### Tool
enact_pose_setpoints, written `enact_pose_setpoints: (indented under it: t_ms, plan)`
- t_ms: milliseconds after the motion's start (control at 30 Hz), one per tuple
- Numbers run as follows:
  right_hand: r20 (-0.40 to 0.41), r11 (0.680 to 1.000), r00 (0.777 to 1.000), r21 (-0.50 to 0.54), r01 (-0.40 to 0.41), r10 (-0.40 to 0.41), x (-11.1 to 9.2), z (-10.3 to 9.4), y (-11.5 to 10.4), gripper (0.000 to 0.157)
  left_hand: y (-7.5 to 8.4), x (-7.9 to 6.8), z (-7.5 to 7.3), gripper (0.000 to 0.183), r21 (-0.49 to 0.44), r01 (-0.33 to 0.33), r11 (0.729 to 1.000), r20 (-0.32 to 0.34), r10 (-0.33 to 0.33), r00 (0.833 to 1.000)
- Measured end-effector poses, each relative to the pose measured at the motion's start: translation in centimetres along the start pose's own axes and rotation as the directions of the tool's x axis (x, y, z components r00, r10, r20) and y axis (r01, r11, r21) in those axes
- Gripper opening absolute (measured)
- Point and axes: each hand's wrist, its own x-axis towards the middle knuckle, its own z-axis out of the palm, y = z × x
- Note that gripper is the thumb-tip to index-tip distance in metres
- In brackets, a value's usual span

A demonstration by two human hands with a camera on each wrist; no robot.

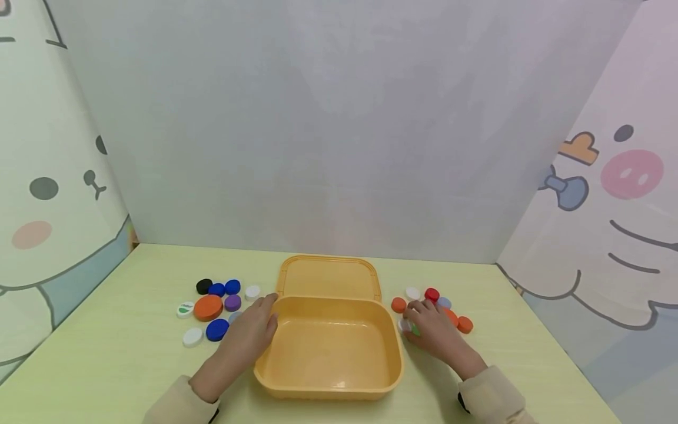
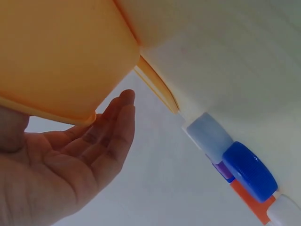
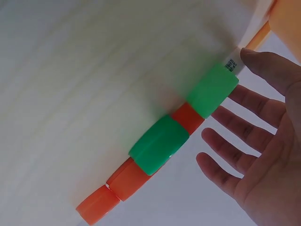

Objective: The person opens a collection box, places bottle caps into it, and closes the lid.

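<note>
An open yellow plastic box (image 1: 331, 386) stands at the table's middle. My left hand (image 1: 248, 330) holds its left rim, with the thumb over the edge and the other fingers outside the wall. My right hand (image 1: 431, 327) reaches down over the right group of bottle caps, its fingers spread. Its thumb tip is at a white cap (image 1: 404, 325) bearing a small printed code. Beside that lies a light green cap (image 3: 214, 89), which hides the index fingertip. A darker green cap (image 3: 160, 143) and orange caps (image 3: 99, 205) lie further along.
A yellow lid (image 1: 328, 277) lies behind the box. Left of the box are several caps, among them a large orange cap (image 1: 208, 308), a blue cap (image 1: 217, 330) and a black cap (image 1: 203, 286). A red cap (image 1: 431, 294) lies beyond my right hand. A grey cloth backdrop (image 1: 328, 129) closes the back.
</note>
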Motion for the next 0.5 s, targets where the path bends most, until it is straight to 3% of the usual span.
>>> enact_pose_setpoints:
  t_ms: [500]
  plan:
    - [0.018,1.0,1.0,-0.008,0.015,-0.014,0.01,-0.05,-0.16,0.024,-0.28,-0.12,0.78,0.038,0.042,0.032,0.999,0.021,-0.033,0.999]
